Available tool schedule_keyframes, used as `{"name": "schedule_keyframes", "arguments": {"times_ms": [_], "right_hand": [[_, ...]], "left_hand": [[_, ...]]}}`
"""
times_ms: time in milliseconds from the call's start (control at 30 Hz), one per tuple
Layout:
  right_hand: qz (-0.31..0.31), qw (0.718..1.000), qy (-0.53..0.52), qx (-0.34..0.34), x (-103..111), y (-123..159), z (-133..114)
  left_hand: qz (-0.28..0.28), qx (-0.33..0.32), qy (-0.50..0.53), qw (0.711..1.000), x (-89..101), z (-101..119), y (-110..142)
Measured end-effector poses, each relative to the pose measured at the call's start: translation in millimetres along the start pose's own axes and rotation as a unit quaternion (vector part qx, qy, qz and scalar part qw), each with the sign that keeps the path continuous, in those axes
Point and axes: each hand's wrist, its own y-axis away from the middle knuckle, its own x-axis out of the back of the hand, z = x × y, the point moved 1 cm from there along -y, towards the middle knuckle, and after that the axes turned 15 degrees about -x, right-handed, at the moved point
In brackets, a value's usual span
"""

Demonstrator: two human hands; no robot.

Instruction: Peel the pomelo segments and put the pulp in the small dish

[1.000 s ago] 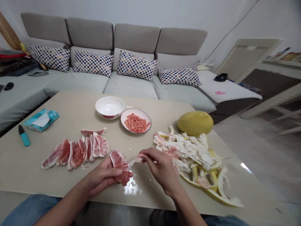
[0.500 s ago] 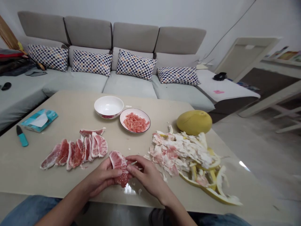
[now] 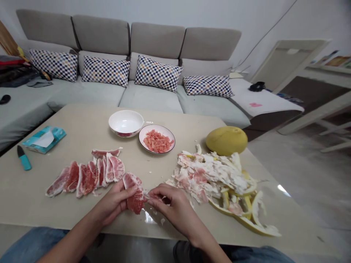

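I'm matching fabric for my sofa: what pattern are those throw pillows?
The throw pillows have a dark blue, white and orange checkered pattern, clearest in the head view.

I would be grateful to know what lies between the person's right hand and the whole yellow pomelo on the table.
In the head view, a heap of white pith lies between the right hand and the whole pomelo.
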Motion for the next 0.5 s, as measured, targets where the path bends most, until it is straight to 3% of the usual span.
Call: {"name": "schedule_keyframes", "arguments": {"times_ms": [233,500], "right_hand": [[0.099,0.986,0.035,0.132,3.5,-2.6,-0.8],[0.209,0.971,0.066,0.091,39.2,-5.1,6.6]], "left_hand": [[-0.056,0.027,0.033,0.997,-2.4,-0.5,3.2],[-0.085,0.063,0.115,0.988,1.7,2.7,4.6]]}}
